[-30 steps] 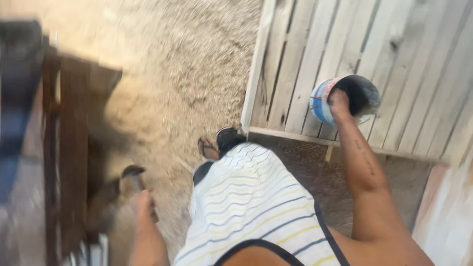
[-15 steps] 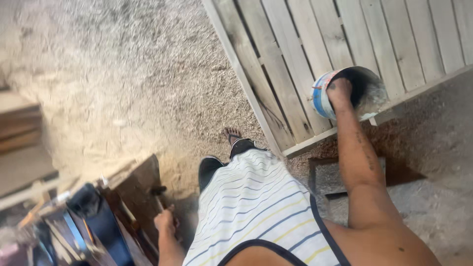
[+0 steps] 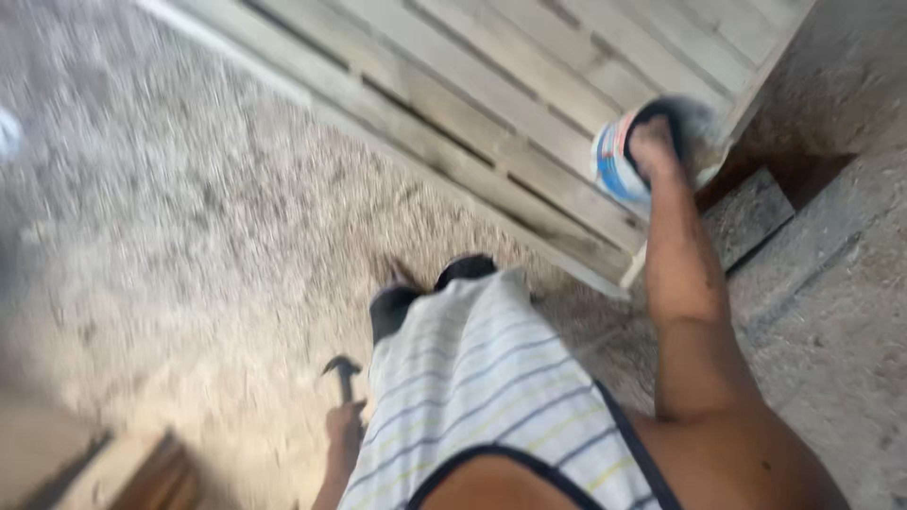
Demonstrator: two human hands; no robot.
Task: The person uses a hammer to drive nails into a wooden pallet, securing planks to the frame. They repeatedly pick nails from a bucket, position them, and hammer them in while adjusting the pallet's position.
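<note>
My right hand (image 3: 654,142) grips the rim of a round can (image 3: 616,161) with a blue and white wrap, held out in front of me over a wooden pallet (image 3: 529,85). My left hand (image 3: 345,423) hangs low at my side and holds a hammer (image 3: 342,370) by its handle, the dark head pointing forward. My striped sleeveless shirt fills the lower middle of the view. The picture is blurred by motion.
Gravelly ground (image 3: 170,217) spreads over the left. The pale slatted pallet lies across the top. A concrete step (image 3: 831,312) rises on the right. Brown boards (image 3: 142,472) show at the bottom left corner.
The view has swung: the pallet now runs diagonally across the top, and the dark crate and bag at lower left have left the view. Both hands keep their hold.
</note>
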